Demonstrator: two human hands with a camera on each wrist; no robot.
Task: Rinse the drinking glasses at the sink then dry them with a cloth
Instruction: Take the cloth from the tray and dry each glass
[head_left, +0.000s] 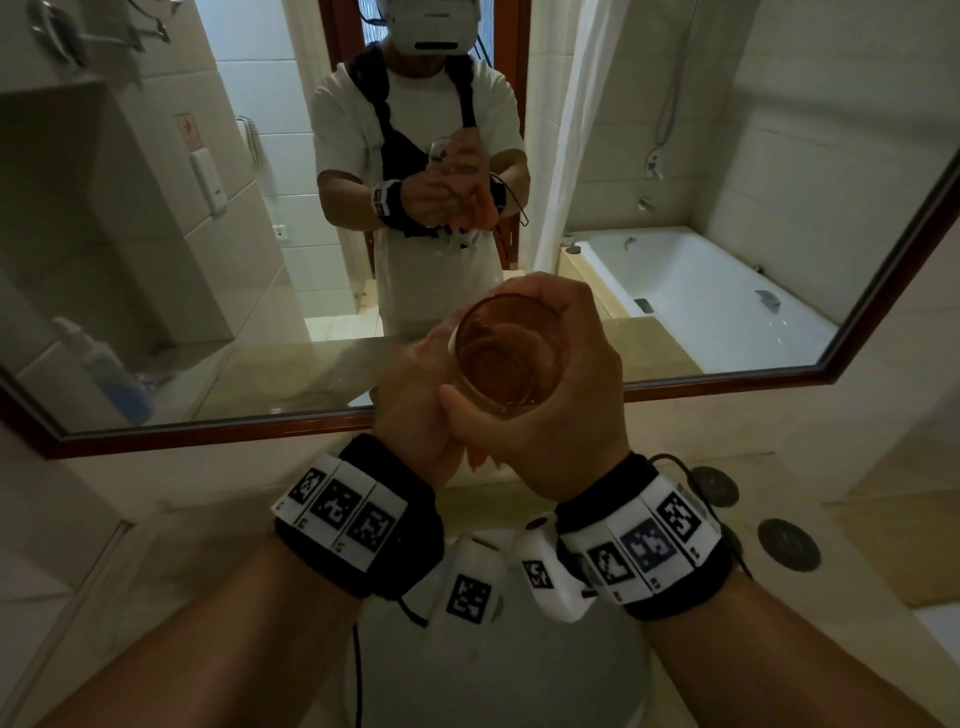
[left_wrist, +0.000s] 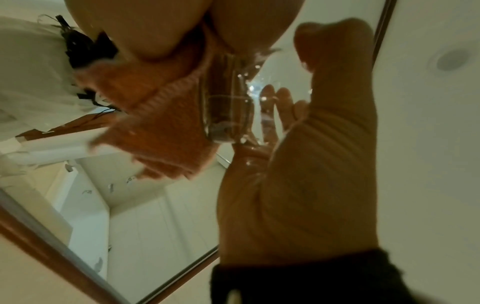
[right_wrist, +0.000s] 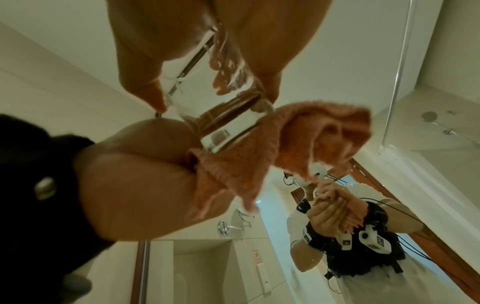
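Note:
A clear drinking glass (head_left: 498, 358) is held up in front of the mirror, its mouth facing me. My right hand (head_left: 566, 395) grips it round the wall, thumb on the near side and fingers over the far side. An orange cloth (head_left: 475, 460) is bunched against the glass's base and shows orange through it. My left hand (head_left: 410, 405) holds that cloth against the glass. In the left wrist view the cloth (left_wrist: 161, 115) wraps the glass (left_wrist: 226, 107) beside the right hand (left_wrist: 311, 164). The right wrist view shows the glass (right_wrist: 207, 98) with the cloth (right_wrist: 298, 139) at its base.
A wood-framed mirror (head_left: 208, 431) fills the wall ahead and reflects a person, a bathtub and a soap bottle. The white sink basin (head_left: 493, 670) lies below my wrists. Two dark round discs (head_left: 788, 544) sit on the counter to the right.

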